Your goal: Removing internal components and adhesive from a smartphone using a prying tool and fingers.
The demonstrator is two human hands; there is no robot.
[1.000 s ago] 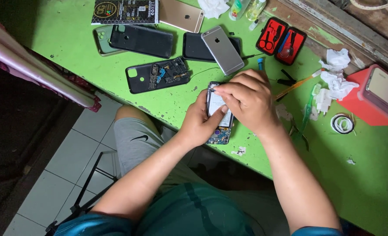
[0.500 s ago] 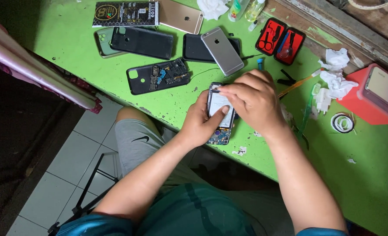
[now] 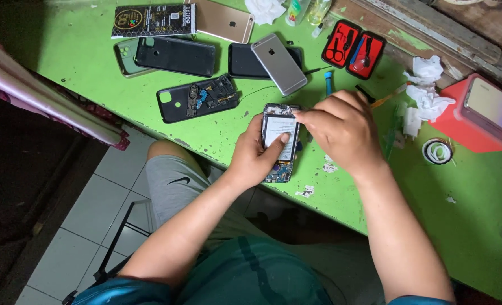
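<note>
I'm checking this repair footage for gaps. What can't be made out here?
- Head view: the right hand hides whatever its fingers pinch at the opened phone.
- The left hand covers the phone's left edge.
- The circuit parts are too small to identify.

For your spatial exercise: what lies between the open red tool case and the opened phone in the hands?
Head view: a small blue pen-like tool lies between red tool case and opened phone.

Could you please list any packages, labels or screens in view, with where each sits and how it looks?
Flat package: far left of the table, black rectangle with gold emblem.
Phone: on the red box at right, glossy pale-violet face.
White label: on the opened phone in the left hand.
</note>
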